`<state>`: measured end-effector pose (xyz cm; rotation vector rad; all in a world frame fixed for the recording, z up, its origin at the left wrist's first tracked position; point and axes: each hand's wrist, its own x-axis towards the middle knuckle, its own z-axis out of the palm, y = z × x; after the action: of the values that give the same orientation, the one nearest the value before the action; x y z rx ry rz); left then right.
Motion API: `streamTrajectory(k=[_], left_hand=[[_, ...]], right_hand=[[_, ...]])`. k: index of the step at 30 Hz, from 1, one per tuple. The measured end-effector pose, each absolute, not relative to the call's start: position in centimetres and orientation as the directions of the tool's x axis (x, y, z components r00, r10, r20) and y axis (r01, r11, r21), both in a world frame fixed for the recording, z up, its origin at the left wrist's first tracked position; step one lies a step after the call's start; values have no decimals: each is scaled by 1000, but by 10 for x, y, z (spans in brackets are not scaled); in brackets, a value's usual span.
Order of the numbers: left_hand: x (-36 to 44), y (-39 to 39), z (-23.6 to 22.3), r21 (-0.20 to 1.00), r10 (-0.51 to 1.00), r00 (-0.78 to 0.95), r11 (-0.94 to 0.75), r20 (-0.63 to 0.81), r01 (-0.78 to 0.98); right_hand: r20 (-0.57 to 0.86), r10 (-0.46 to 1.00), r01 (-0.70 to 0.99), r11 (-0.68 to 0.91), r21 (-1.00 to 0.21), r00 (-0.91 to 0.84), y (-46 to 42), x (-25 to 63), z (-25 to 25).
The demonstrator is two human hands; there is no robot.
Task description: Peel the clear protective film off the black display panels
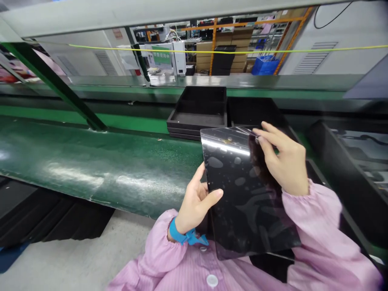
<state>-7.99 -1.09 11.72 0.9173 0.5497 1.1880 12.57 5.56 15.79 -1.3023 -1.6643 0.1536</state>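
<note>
A glossy black panel [242,194], like a tablet screen with air bubbles under a clear film, is tilted up in front of me. My left hand [197,202] grips its left edge, thumb on the face, a blue strap at the wrist. At the panel's top right corner, my right hand [283,159] pinches the edge of the clear film [242,131], which looks slightly lifted there. Both arms wear pink sleeves.
A green conveyor belt [106,165] runs across in front of me. Stacked black trays [197,113] sit on it behind the panel, and another black tray [354,161] with parts stands at the right. Black trays [45,214] lie under the belt at the left. Shelves with boxes are far behind.
</note>
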Motion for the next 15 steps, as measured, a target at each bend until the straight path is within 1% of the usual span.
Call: streamTrajectory(k=[1, 3, 4, 5, 6, 7, 9, 11, 13, 15], left_hand=[[-82, -12, 120, 832, 946, 310, 98, 92, -546], [-86, -14, 125, 824, 942, 323, 114, 87, -556], [-88, -15, 128, 820, 937, 338, 126, 85, -558], [-90, -16, 131, 818, 931, 356, 138, 85, -558], [-92, -17, 133, 817, 923, 375, 149, 87, -557], [-94, -19, 136, 816, 913, 398, 162, 90, -555], [-97, -21, 141, 809, 897, 431, 182, 96, -559], [-100, -23, 145, 796, 887, 452, 205, 94, -569], [-101, -24, 147, 785, 881, 463, 223, 91, -578], [-102, -25, 149, 775, 874, 476, 235, 95, -586]], right_hand=[[611, 791, 608, 477, -635, 17, 46, 125, 160], [565, 825, 346, 536, -770, -18, 27, 128, 165], [525, 850, 202, 522, -829, -42, 20, 131, 167], [494, 867, 95, 498, -862, -63, 15, 135, 168], [487, 870, 40, 490, -871, -74, 11, 139, 169], [503, 860, 33, 507, -861, -79, 8, 143, 168], [587, 806, 70, 592, -803, -73, 5, 147, 166], [670, 742, 109, 668, -736, -21, 3, 146, 163], [670, 742, 163, 659, -734, 17, -1, 143, 162], [632, 774, 220, 610, -762, 42, -7, 143, 161]])
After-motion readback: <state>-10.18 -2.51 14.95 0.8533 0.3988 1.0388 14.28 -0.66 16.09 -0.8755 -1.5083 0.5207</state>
